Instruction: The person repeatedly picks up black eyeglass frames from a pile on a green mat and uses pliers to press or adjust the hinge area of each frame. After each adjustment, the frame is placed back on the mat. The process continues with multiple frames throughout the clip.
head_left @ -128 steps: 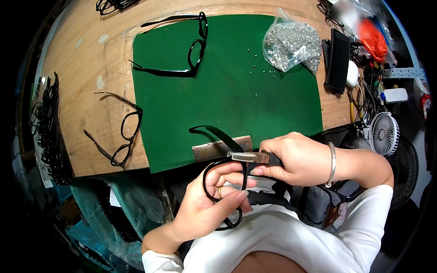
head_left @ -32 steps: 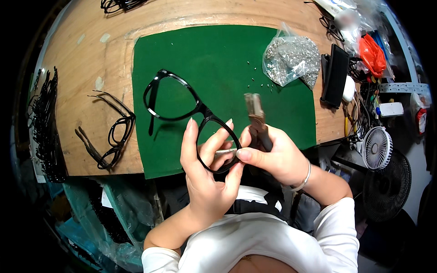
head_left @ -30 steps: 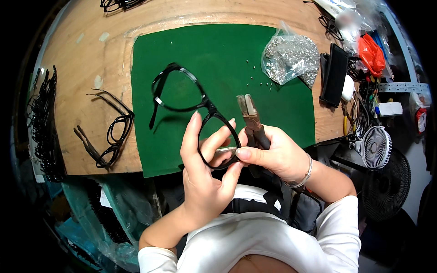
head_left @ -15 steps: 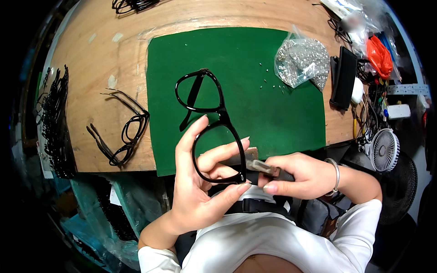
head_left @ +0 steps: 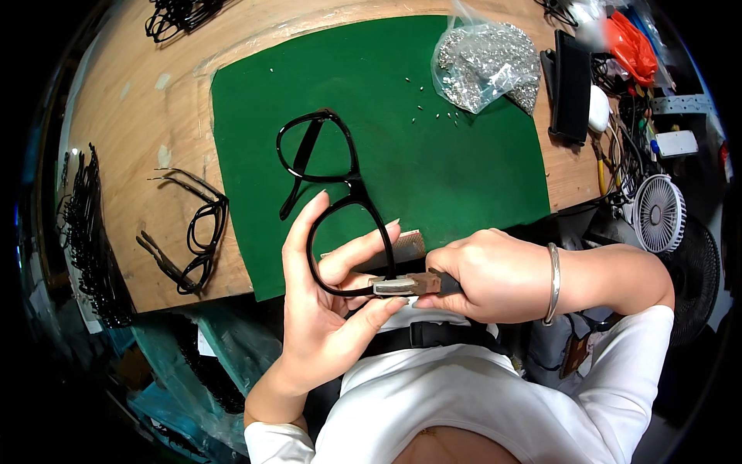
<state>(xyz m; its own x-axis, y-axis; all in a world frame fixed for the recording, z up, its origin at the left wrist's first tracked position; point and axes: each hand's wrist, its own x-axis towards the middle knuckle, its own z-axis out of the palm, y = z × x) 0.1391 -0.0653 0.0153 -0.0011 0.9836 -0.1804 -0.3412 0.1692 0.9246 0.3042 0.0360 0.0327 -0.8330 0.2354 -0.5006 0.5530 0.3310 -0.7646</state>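
Spare black frames (head_left: 189, 232) lie on the wood at left. Left hand (head_left: 328, 309) pinches the black glasses frame (head_left: 340, 209) mid-frame (fingers curled round the lower rim), right hand (head_left: 483, 274) fist-grips a flat file (head_left: 402, 284) against it, centre-right.

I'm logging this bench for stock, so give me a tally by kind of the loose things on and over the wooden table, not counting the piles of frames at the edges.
Black glasses frames: 2, one in the left hand over the green mat, one on the bare wood
Hand tools: 1, in the right hand
Clear bags of small metal parts: 1
Green mats: 1
Total: 5
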